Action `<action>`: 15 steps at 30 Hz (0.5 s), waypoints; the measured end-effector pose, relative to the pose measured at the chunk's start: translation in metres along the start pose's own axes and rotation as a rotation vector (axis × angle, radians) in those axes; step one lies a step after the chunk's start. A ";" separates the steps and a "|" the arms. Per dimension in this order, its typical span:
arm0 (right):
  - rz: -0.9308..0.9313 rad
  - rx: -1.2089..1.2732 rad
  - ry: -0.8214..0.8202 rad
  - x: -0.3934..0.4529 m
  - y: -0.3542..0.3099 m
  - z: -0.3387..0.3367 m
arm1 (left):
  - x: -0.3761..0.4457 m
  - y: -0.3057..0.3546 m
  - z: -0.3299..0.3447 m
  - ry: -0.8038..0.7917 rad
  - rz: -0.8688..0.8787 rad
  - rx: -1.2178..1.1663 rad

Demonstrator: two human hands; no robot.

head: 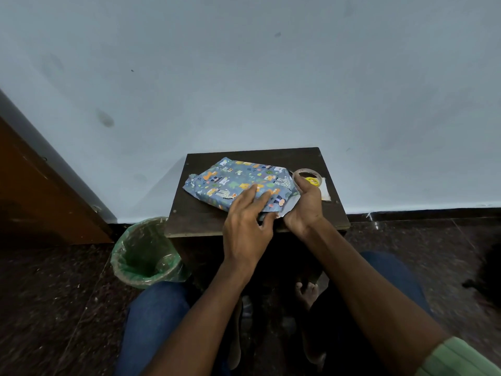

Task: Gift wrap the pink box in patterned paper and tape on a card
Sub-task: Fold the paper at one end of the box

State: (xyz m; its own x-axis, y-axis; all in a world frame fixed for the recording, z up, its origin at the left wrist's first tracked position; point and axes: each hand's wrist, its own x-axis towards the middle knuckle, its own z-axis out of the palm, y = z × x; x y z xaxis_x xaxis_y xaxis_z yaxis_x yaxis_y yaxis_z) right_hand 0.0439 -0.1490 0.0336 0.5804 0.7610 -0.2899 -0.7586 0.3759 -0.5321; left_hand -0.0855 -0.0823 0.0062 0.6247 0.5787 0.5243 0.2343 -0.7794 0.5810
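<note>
My left hand [248, 221] lies spread flat on the box [238, 183], wrapped in blue animal-print paper; my right hand [306, 204] presses its crumpled end, fingers hidden.

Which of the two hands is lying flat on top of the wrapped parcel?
The left hand: its fingers lie spread across the patterned paper. The right hand stands at the parcel's end beside the tape roll.

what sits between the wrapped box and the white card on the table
In the head view, the roll of clear tape sits between the wrapped box and the white card, with the right hand beside it.
</note>
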 end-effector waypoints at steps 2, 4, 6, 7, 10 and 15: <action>-0.017 0.012 0.012 -0.001 -0.001 -0.001 | 0.004 0.001 -0.003 0.008 -0.008 0.087; -0.035 -0.028 0.009 -0.005 -0.007 -0.001 | 0.010 0.003 -0.008 0.064 -0.009 0.123; -0.031 -0.110 0.025 -0.006 -0.012 0.001 | 0.017 0.004 -0.011 0.094 -0.008 0.139; -0.017 -0.142 0.046 -0.006 -0.012 0.002 | 0.020 0.004 -0.011 0.091 0.011 0.169; 0.005 -0.163 0.107 -0.004 -0.014 0.001 | 0.027 0.000 -0.007 0.090 0.148 0.281; 0.042 -0.096 0.135 0.000 -0.023 -0.002 | 0.039 -0.011 0.004 -0.100 0.315 0.441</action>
State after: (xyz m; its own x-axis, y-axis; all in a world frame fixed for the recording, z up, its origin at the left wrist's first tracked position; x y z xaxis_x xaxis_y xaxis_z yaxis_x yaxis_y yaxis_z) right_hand 0.0618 -0.1587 0.0436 0.5883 0.6945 -0.4143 -0.7550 0.2882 -0.5890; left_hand -0.0611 -0.0526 0.0180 0.7774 0.2927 0.5568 0.3012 -0.9503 0.0790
